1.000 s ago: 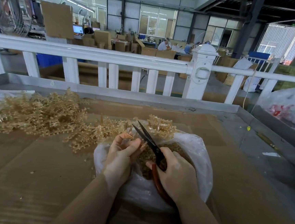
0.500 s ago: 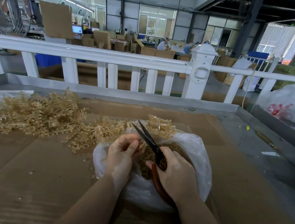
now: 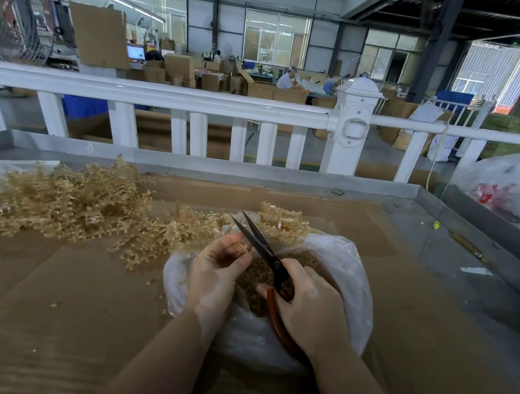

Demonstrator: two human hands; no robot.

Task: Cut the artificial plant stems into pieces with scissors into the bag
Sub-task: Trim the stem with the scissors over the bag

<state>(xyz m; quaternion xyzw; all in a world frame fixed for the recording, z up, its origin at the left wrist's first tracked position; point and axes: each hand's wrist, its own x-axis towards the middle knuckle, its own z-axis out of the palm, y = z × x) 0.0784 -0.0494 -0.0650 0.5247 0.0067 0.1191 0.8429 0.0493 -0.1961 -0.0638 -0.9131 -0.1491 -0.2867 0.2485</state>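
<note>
This is a factory or warehouse packing floor, a big hall with a dark steel-beam roof (image 3: 457, 13), panelled walls and rows of high windows (image 3: 275, 38). Beyond the white railing (image 3: 166, 97), far past the right grip (image 3: 308, 308), stacks of cardboard boxes (image 3: 182, 67) surround workers seated at benches, with an industrial fan (image 3: 13, 18) off to the left. The table (image 3: 254, 171) is a metal-rimmed tray lined with cardboard sheets (image 3: 55, 289), and a full plastic sack (image 3: 517, 188) sits to the right.

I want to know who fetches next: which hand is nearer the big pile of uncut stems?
Left. The left hand is just right of the pile of uncut stems; the right hand, holding scissors, is farther right.
</note>
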